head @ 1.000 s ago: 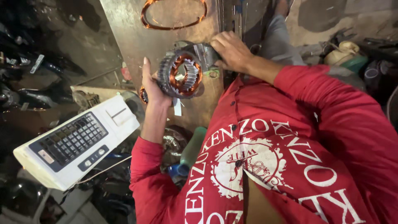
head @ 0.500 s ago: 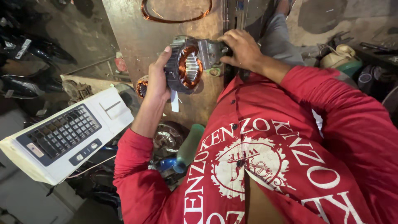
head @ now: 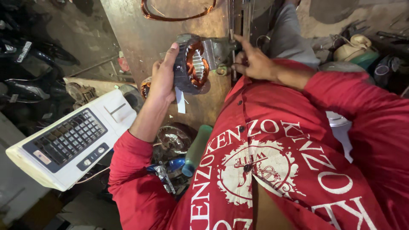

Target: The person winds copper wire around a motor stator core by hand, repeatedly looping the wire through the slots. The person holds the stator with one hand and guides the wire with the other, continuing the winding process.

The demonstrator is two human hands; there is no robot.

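my left hand is wrapped around the left side of the motor stator, thumb up along its dark outer rim and fingers curled behind it, so i hold it up over the metal sheet with its open face turned toward me. the copper windings ring the bore and pale teeth show inside. a strip of white paper hangs from the bottom of the stator, just beside my left wrist.

my right hand is on the right side, fingers partly bent, the forefinger stretched out to touch the grey metal bracket that juts from the stator; it is not closed around anything that i can see, only fingertips on the part.

on the far edge of the sheet lies a loop of copper wire. to the near left sits a white fan casing with a dark grille, and between it and my red shirt lie another motor part and a green cylinder.
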